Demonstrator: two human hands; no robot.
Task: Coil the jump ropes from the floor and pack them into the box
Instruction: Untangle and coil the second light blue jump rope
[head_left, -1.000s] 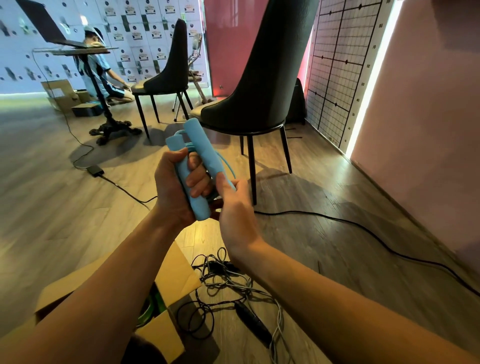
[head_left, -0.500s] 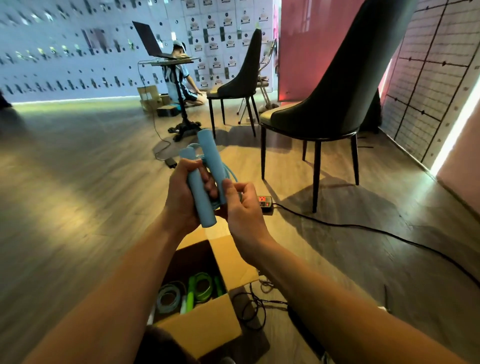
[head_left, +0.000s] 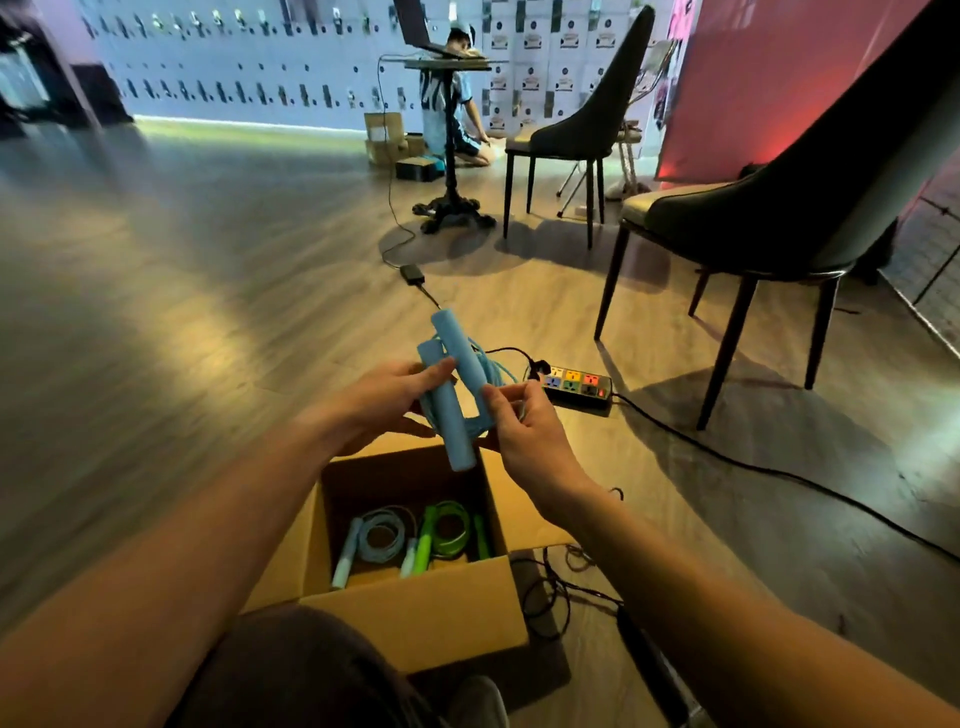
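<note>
The blue rope (head_left: 447, 415), coiled with its two handles side by side, is held just above the open box (head_left: 415, 618). It is gripped between the fingers and thumb of the left hand (head_left: 379, 402) and pinched at the coil by the right hand (head_left: 527, 434). A pale rope (head_left: 382, 538) and a green rope (head_left: 451, 527) are seen coiled inside the box.

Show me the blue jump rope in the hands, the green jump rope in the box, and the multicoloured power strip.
Blue foam-handled jump rope (head_left: 449, 421): head view, nearer handle's middle.
Green coiled jump rope (head_left: 453, 545): head view, its coil.
Black power strip with coloured sockets (head_left: 574, 383): head view, socket face.
</note>
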